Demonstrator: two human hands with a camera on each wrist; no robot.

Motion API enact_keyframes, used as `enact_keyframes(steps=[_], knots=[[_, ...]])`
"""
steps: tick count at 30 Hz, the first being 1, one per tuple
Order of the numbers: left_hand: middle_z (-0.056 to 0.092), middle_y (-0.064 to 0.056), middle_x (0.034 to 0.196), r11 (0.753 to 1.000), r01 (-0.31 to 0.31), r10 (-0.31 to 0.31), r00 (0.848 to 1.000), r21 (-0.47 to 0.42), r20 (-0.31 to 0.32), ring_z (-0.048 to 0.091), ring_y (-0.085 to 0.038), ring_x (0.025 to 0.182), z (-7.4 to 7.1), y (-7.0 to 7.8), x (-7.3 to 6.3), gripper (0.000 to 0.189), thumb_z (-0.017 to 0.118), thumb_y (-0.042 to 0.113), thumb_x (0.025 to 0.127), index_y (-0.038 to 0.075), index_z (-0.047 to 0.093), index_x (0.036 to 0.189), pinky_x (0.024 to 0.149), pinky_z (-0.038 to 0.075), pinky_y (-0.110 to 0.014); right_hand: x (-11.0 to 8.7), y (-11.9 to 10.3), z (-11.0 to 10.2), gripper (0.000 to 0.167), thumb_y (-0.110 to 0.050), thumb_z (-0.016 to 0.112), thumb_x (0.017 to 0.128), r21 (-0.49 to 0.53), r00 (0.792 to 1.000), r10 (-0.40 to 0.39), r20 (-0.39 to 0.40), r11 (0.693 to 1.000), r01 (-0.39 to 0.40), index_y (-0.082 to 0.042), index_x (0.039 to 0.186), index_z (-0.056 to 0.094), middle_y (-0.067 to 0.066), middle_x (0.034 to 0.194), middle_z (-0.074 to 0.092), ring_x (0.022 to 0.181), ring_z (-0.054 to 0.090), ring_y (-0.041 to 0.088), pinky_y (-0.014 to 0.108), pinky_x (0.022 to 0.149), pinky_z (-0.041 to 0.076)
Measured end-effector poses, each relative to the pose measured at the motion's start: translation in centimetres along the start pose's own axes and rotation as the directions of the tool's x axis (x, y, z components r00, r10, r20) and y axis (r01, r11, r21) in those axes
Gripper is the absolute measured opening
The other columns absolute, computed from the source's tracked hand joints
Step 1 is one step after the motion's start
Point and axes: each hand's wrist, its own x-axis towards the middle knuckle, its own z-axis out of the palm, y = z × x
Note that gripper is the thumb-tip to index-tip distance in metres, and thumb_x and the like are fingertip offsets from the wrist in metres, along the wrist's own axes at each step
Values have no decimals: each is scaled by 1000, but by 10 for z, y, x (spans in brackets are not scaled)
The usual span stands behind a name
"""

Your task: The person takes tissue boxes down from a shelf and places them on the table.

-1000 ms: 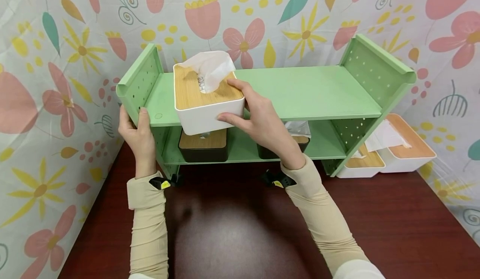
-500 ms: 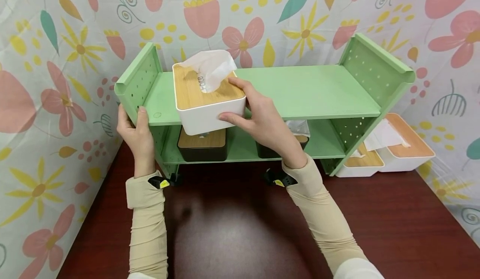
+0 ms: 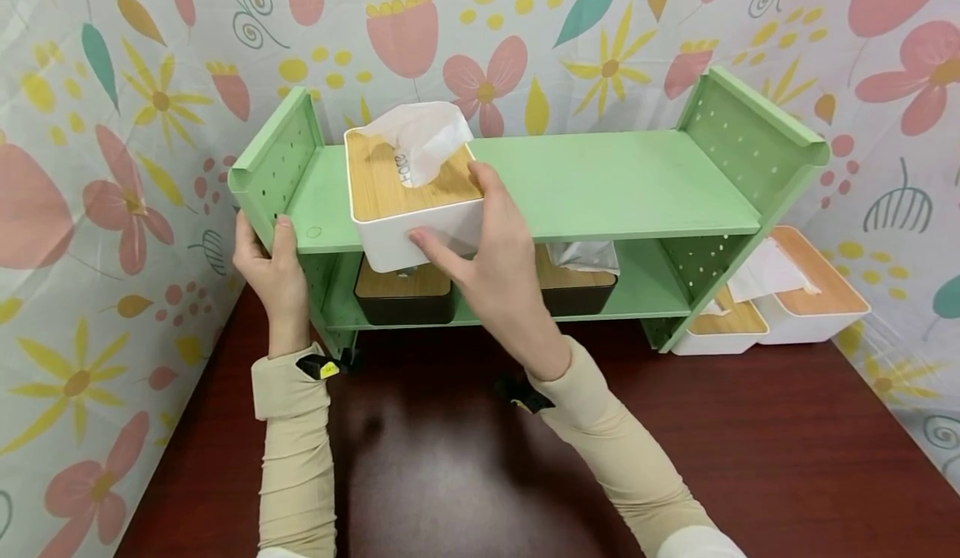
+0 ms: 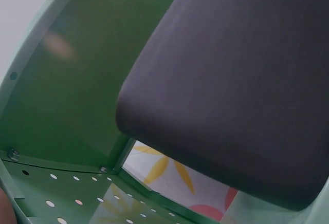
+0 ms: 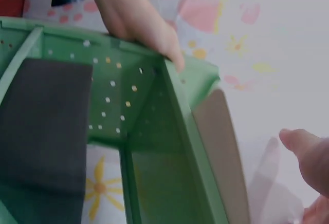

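Observation:
In the head view, a white tissue box [image 3: 416,231] with a bamboo lid and a tissue sticking up sits at the left of the upper shelf, jutting past its front edge. My right hand [image 3: 504,271] is at its front right corner, thumb extended across the front face. A gap shows between thumb and box in the right wrist view; the other fingers are mostly hidden. My left hand [image 3: 276,271] grips the left side panel of the green shelf rack [image 3: 615,183], thumb inside and fingers outside.
Two black tissue boxes with wooden lids, one left [image 3: 405,300] and one right [image 3: 577,291], stand on the lower shelf. Right of the rack, a small white tissue box [image 3: 723,343] and a larger one [image 3: 817,325] rest on the dark red table [image 3: 757,441].
My right hand has slid left and its thumb has shifted left across the box front. The white box and my left hand have stayed in place.

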Motion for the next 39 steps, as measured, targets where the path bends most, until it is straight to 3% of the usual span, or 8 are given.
enact_keyframes(steps=[5,10,16,22,25,31,39], knots=[[64,-13,112,1000,-1,1,1000,3,-3,60,-25,104,-2,-6,1,32,51,0,91,1,63,121,90,46,-29,-6,-12,17,87,-42,80,76,-97,996,52,-69,994,-59,-1,140,38,24,145,35,136,36,34,45,103,44],[64,-13,112,1000,0,0,1000,-2,2,60,-25,104,-2,-7,2,32,51,0,92,2,63,121,90,46,-29,-11,-20,35,100,-55,83,66,-180,979,94,-179,975,-126,-6,138,34,24,143,26,133,34,36,46,106,41],[63,-12,113,1000,3,-3,1000,-5,16,60,-24,105,-4,-12,0,32,52,1,92,2,62,123,90,46,-28,-13,-20,51,115,-64,84,56,-216,956,64,-287,968,-130,-5,139,30,25,146,22,136,28,34,45,113,31],[63,-14,116,1000,-4,4,1000,-3,27,60,-26,108,-5,-13,0,33,52,1,92,2,61,125,91,47,-29,-12,-17,58,131,-65,86,50,-245,932,15,-362,963,-110,0,144,22,26,145,23,137,29,35,47,113,30],[63,-15,116,1000,1,-1,1000,-3,27,60,-26,108,-2,-8,-1,33,52,1,92,2,61,124,91,47,-29,-11,-17,59,140,-63,88,48,-244,925,12,-381,963,-113,6,147,17,27,147,24,139,26,35,46,115,28],[63,-15,114,1000,3,-3,1000,2,13,59,-26,106,1,3,-2,32,52,0,91,1,63,122,91,46,-29,-14,-19,59,149,-62,87,51,-208,930,53,-363,969,-136,18,146,4,27,152,20,143,23,32,38,118,25],[64,-13,110,1000,5,-5,1000,-1,-2,59,-24,102,0,3,-1,31,52,0,91,1,63,119,89,46,-28,-16,-23,62,145,-59,87,54,-169,916,94,-390,971,-171,14,148,6,24,150,26,140,28,28,35,115,31]])
